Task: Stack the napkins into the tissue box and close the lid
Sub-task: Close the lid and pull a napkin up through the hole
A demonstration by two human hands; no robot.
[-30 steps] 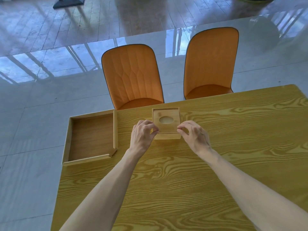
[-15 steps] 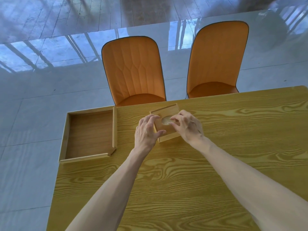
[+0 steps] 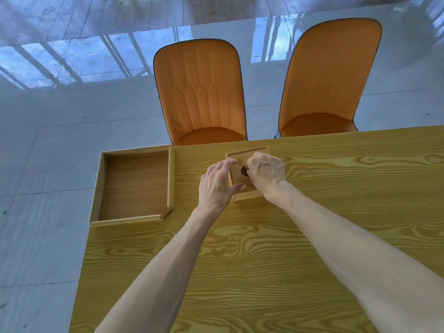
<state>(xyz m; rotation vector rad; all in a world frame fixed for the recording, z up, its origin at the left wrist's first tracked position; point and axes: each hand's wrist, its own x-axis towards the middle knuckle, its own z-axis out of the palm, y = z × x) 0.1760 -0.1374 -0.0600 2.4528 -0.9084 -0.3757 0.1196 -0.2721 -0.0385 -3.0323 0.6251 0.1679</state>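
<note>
A: Head view, nearest first. Two bare forearms run up from the bottom edge over the yellow wood-grain table (image 3: 264,260).

B: Left hand?

A: Left hand (image 3: 217,185) lies against the left side of the tissue box (image 3: 245,188). Fingers spread, tips on the lid's left edge, thumb pressed to the near left corner. Braced on the box rather than closed round it.

B: Right hand?

A: Right hand (image 3: 266,173) sits on top of the lid (image 3: 237,176), fingers curled down at the dark oval opening (image 3: 243,171). Whether the tips are inside the hole, or pinching anything, cannot be told; the hand hides them.

B: Where is the box?

A: Small wooden box, near the table's far edge, roughly mid-frame. Lid looks seated on it. No napkins visible.

B: Anything else?

A: A shallow wooden tray (image 3: 134,186) to the left, well apart from the box, overhanging the table's left edge. Beyond the table, two orange chairs: left chair (image 3: 200,92), right chair (image 3: 329,75), on a glossy pale floor (image 3: 60,116).
</note>
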